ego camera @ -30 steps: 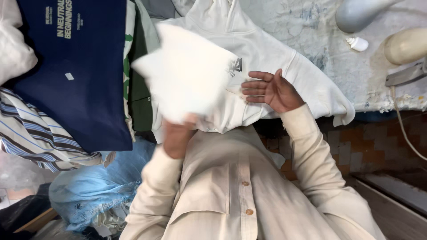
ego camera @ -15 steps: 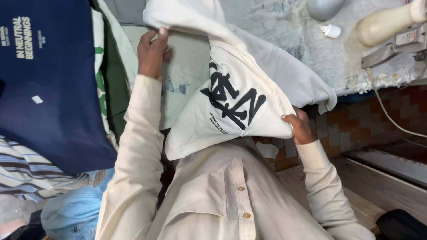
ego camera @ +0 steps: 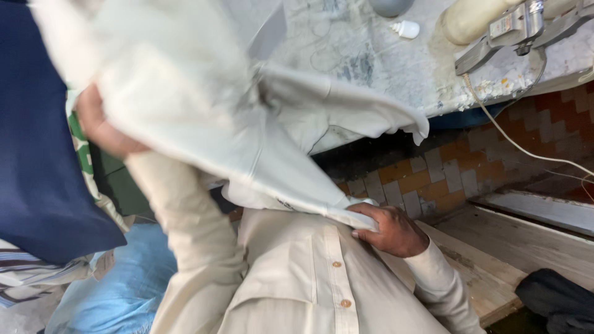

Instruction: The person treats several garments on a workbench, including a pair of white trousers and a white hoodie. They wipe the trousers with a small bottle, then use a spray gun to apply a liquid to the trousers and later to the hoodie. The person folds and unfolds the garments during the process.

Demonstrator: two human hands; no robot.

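White garment stretched between both hands, right hand gripping its hem, left hand clutching its upper part

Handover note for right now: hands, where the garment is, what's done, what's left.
Left hand: raised, gripping the white garment at its upper part; blurred, so the exact grip is unclear.
Right hand: fingers closed on the garment's lower edge, close to the chest.
Garment: off the table, stretched in the air between both hands, over the marble worktop.
Nearby: navy cloth on the left, pale blue bag below it.
Done: garment lifted and held.
Left: it is not yet laid flat or folded.
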